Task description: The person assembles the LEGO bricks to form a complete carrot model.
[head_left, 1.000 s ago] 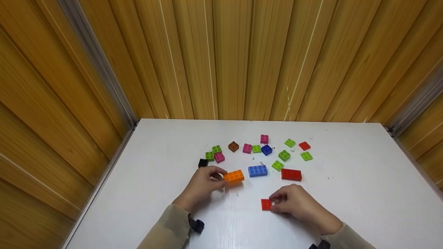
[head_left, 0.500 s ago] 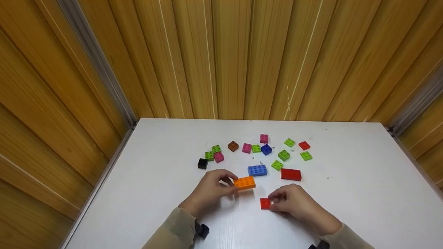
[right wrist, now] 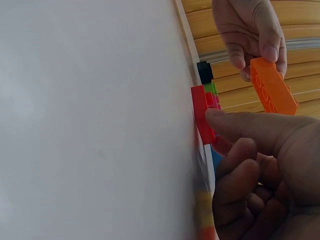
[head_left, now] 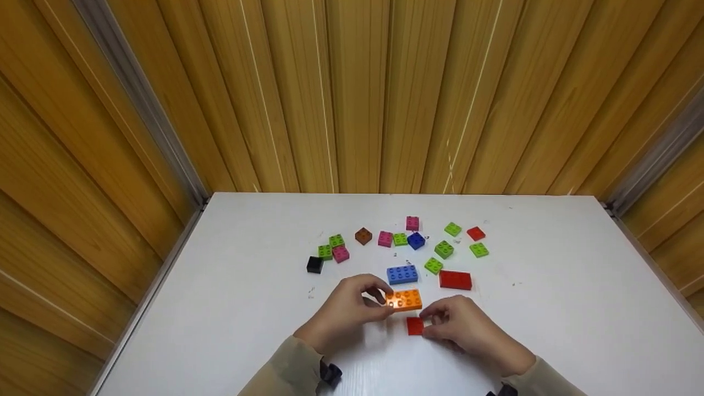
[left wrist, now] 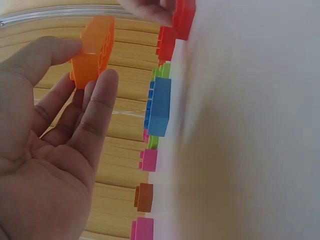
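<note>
My left hand (head_left: 357,305) pinches an orange eight-stud building brick (head_left: 404,300) by one end, between thumb and fingers. In the left wrist view the orange brick (left wrist: 94,47) hangs above the table, its hollow underside showing. Just below it in the head view lies a small flat red brick (head_left: 415,326) on the white table. The thumb and fingers of my right hand (head_left: 465,324) pinch that red brick at its right edge. From the right wrist, the red brick (right wrist: 200,112) rests on the tabletop, and the orange brick (right wrist: 272,87) is up beside it.
A blue brick (head_left: 402,274) lies beyond the orange one, with a long red brick (head_left: 455,280) to its right. Several small green, pink, brown and blue bricks are scattered farther back. A black brick (head_left: 314,265) sits at the left. Wood-patterned panels (head_left: 357,99) border the table.
My left hand has carried the orange brick right and nearer to me, toward the red brick. My right hand keeps its pinch on the red brick, and the head view has shifted slightly.
</note>
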`<action>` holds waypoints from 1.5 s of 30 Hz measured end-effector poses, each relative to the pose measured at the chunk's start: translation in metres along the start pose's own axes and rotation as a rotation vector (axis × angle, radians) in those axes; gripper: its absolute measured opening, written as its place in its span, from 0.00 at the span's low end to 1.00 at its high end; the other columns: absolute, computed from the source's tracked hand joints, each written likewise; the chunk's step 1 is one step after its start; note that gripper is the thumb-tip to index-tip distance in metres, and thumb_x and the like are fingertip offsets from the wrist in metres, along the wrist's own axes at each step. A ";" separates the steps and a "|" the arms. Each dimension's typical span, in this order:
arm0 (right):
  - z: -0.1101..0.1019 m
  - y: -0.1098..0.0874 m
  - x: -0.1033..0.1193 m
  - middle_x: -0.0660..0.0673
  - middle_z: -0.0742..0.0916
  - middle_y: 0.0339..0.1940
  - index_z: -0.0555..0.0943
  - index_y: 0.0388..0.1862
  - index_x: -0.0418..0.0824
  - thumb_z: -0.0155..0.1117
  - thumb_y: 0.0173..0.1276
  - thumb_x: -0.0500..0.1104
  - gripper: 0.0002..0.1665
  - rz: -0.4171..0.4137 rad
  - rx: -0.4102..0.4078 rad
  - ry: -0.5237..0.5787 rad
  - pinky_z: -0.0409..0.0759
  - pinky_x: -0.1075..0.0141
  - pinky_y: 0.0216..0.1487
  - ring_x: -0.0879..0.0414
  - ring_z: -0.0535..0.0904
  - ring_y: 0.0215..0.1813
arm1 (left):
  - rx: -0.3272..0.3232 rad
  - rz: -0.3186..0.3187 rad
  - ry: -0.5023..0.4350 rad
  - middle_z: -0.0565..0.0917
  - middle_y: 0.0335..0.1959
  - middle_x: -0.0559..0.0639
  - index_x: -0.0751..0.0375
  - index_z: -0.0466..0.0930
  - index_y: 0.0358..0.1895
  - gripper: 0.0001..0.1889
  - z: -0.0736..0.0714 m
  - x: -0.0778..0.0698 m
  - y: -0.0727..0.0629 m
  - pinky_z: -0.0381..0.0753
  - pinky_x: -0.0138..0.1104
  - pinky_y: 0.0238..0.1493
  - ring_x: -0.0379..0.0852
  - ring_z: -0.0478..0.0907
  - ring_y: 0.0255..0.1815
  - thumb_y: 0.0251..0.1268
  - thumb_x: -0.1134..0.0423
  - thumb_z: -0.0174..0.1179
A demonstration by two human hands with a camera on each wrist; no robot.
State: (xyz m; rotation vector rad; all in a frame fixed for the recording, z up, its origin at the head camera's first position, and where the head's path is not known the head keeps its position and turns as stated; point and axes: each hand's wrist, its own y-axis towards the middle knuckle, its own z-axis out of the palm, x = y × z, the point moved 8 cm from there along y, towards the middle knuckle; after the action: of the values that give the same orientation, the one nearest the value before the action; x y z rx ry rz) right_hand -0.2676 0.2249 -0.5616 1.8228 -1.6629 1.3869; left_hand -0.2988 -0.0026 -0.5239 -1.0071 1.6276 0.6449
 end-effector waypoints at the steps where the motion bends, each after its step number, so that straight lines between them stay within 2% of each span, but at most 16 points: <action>1: 0.000 0.000 0.000 0.49 0.86 0.28 0.94 0.57 0.46 0.86 0.69 0.47 0.19 -0.001 0.000 0.003 0.76 0.70 0.27 0.56 0.80 0.26 | 0.004 0.000 -0.001 0.90 0.50 0.45 0.47 0.91 0.54 0.13 0.001 0.000 0.000 0.94 0.36 0.57 0.43 0.93 0.48 0.70 0.61 0.81; 4: -0.002 0.001 0.001 0.48 0.86 0.30 0.94 0.57 0.45 0.86 0.68 0.45 0.20 -0.010 -0.006 -0.004 0.76 0.70 0.29 0.56 0.80 0.29 | 0.023 0.002 0.000 0.90 0.50 0.44 0.48 0.92 0.53 0.13 0.006 0.002 0.000 0.93 0.35 0.58 0.41 0.92 0.49 0.70 0.63 0.80; 8: -0.004 0.002 0.004 0.49 0.85 0.30 0.94 0.58 0.43 0.87 0.67 0.45 0.21 -0.039 -0.015 -0.029 0.73 0.70 0.30 0.56 0.79 0.33 | 0.055 0.035 0.018 0.91 0.49 0.44 0.51 0.92 0.53 0.13 0.013 0.002 0.001 0.92 0.33 0.59 0.39 0.89 0.51 0.70 0.66 0.78; 14: -0.005 0.003 0.006 0.50 0.84 0.30 0.94 0.57 0.42 0.86 0.67 0.44 0.20 -0.075 -0.018 -0.034 0.71 0.70 0.29 0.56 0.77 0.33 | 0.070 0.039 0.066 0.91 0.50 0.40 0.50 0.92 0.54 0.12 0.018 0.005 0.004 0.90 0.32 0.59 0.36 0.87 0.52 0.70 0.65 0.78; 19: -0.008 0.003 0.006 0.49 0.86 0.35 0.94 0.59 0.42 0.87 0.67 0.46 0.23 -0.055 -0.035 -0.045 0.73 0.69 0.31 0.54 0.78 0.35 | 0.075 0.033 0.100 0.92 0.50 0.40 0.50 0.93 0.54 0.13 0.022 0.006 0.004 0.89 0.33 0.60 0.35 0.88 0.52 0.70 0.64 0.78; 23: -0.007 0.004 0.005 0.49 0.84 0.31 0.94 0.60 0.43 0.87 0.66 0.45 0.24 -0.028 -0.026 -0.044 0.73 0.69 0.31 0.54 0.78 0.32 | 0.078 0.023 0.123 0.92 0.51 0.40 0.50 0.93 0.54 0.13 0.025 0.008 0.004 0.88 0.32 0.60 0.35 0.87 0.50 0.70 0.63 0.79; 30: -0.005 0.004 0.004 0.49 0.84 0.29 0.94 0.60 0.42 0.88 0.65 0.44 0.25 -0.032 -0.014 -0.068 0.74 0.70 0.30 0.54 0.79 0.31 | 0.091 0.028 0.167 0.92 0.52 0.40 0.50 0.94 0.56 0.13 0.029 0.011 0.004 0.88 0.31 0.61 0.33 0.86 0.49 0.71 0.63 0.79; 36: -0.003 0.004 0.005 0.49 0.86 0.33 0.94 0.59 0.40 0.89 0.64 0.43 0.25 -0.054 -0.023 -0.069 0.72 0.70 0.32 0.54 0.78 0.35 | 0.095 0.074 0.208 0.93 0.52 0.42 0.52 0.96 0.58 0.15 0.033 0.008 0.002 0.88 0.28 0.58 0.32 0.87 0.48 0.72 0.64 0.79; 40: -0.001 0.003 0.005 0.49 0.85 0.33 0.94 0.58 0.38 0.88 0.63 0.41 0.24 -0.077 -0.023 -0.054 0.72 0.70 0.33 0.54 0.78 0.36 | 0.108 0.081 0.257 0.93 0.49 0.40 0.54 0.96 0.58 0.14 0.036 0.008 0.002 0.87 0.25 0.55 0.31 0.86 0.46 0.72 0.63 0.79; 45: 0.000 0.003 0.002 0.49 0.84 0.33 0.93 0.60 0.39 0.88 0.64 0.40 0.25 -0.052 -0.014 -0.048 0.71 0.69 0.33 0.54 0.77 0.37 | 0.121 0.071 0.316 0.92 0.48 0.37 0.53 0.97 0.57 0.14 0.038 0.009 0.002 0.86 0.25 0.52 0.31 0.83 0.44 0.72 0.62 0.79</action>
State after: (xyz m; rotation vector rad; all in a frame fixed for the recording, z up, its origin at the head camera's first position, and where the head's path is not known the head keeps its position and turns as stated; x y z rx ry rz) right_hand -0.2702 0.2227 -0.5611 1.8921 -1.6320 1.3169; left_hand -0.2822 0.0264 -0.5439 -1.0027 1.9614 0.4423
